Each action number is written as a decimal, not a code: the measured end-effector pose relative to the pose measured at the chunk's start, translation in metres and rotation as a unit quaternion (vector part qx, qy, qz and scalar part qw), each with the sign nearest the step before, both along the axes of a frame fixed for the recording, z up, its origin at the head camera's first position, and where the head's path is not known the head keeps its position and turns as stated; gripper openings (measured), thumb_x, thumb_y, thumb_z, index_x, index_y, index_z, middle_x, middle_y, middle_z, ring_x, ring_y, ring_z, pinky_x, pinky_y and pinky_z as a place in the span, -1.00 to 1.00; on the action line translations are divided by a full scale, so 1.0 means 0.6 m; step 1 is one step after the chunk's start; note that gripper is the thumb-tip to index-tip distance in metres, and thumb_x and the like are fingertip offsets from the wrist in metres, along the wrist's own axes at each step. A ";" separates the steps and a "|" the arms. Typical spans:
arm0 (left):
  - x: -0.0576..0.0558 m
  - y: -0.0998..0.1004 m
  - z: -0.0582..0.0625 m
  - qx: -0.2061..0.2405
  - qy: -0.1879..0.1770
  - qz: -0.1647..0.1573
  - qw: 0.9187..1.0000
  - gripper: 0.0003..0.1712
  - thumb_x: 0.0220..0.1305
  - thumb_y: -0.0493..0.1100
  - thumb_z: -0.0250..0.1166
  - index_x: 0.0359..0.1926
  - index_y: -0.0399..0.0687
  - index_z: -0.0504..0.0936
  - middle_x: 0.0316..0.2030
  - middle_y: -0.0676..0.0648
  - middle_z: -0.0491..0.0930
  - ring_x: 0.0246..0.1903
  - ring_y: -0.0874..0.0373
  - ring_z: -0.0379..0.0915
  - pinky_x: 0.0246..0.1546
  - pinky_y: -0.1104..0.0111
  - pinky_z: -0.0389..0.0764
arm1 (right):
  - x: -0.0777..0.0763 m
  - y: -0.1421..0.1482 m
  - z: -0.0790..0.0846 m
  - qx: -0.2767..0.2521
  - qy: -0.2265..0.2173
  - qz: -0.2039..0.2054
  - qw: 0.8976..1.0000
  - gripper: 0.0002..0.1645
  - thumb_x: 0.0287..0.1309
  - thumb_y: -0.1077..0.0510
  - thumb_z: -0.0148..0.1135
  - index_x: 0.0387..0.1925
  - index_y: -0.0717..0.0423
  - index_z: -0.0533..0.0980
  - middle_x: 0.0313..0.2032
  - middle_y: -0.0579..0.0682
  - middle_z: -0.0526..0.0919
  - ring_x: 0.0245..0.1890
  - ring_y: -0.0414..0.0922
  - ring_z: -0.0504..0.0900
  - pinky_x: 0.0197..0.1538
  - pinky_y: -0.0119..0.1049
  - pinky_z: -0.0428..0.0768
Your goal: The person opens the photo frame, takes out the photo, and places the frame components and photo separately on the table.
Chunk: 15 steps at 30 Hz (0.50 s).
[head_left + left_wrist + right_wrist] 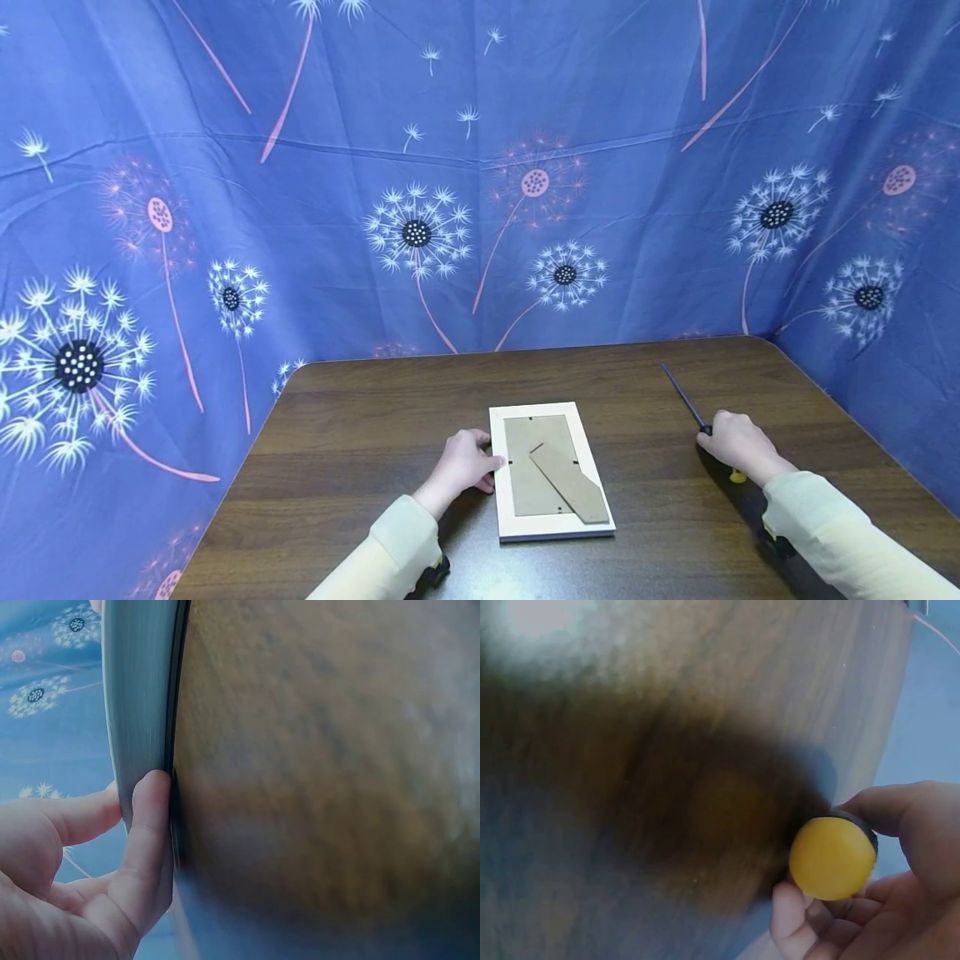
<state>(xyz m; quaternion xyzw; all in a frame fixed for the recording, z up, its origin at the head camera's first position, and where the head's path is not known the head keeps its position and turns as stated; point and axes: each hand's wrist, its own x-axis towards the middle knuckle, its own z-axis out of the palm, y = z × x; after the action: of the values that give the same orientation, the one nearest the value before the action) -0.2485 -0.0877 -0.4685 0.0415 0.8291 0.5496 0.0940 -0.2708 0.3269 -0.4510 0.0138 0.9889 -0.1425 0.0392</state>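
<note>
Meanwhile, the left hand (463, 461) pinched a picture frame (540, 479) lying back up on the table (375, 417) as the right hand (741, 446) gripped a screwdriver (683, 395) that, carelessly swung, could have scratched the frame.

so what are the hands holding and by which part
The right hand holds a screwdriver by its yellow-ended handle; the left hand pinches the white picture frame by its left long side.

Wood-grain table (337, 433), brown; blue dandelion-print cloth (480, 192) hangs behind table and along both its sides.
</note>
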 end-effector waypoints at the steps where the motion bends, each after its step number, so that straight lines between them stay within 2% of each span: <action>1: 0.000 0.000 -0.001 0.000 -0.001 0.000 1.000 -0.47 0.09 -0.40 0.32 0.07 -0.58 0.38 -0.62 -0.14 0.57 -0.73 0.08 0.56 -0.71 0.31 0.65 | 0.001 0.000 0.000 0.000 0.010 0.003 1.000 -0.69 0.12 0.12 0.09 -0.60 0.24 0.31 -0.66 0.00 0.32 -0.67 -0.09 0.38 -0.63 -0.26 0.36; 7: -0.001 0.000 0.000 0.002 -0.005 0.000 1.000 -0.45 0.10 -0.40 0.31 0.09 -0.57 0.36 -0.61 -0.15 0.58 -0.73 0.09 0.55 -0.71 0.30 0.65 | 0.005 -0.002 0.011 -0.003 0.046 0.007 0.999 -0.67 0.07 0.09 0.11 -0.64 0.18 0.27 -0.68 0.01 0.33 -0.68 -0.06 0.39 -0.64 -0.20 0.38; 15: 0.002 0.001 0.004 -0.003 -0.006 0.002 1.000 -0.48 0.11 -0.41 0.31 0.07 -0.56 0.38 -0.60 -0.14 0.57 -0.72 0.08 0.56 -0.71 0.30 0.65 | 0.009 -0.008 0.022 -0.012 0.058 0.001 0.998 -0.67 0.07 0.08 0.09 -0.64 0.15 0.23 -0.68 -0.06 0.21 -0.69 -0.12 0.28 -0.66 -0.31 0.21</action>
<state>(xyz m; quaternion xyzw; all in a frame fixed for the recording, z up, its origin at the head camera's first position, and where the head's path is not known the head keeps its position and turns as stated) -0.2470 -0.0871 -0.4662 0.0365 0.8302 0.5476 0.0983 -0.2654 0.3223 -0.4377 0.0036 0.9878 -0.1548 -0.0177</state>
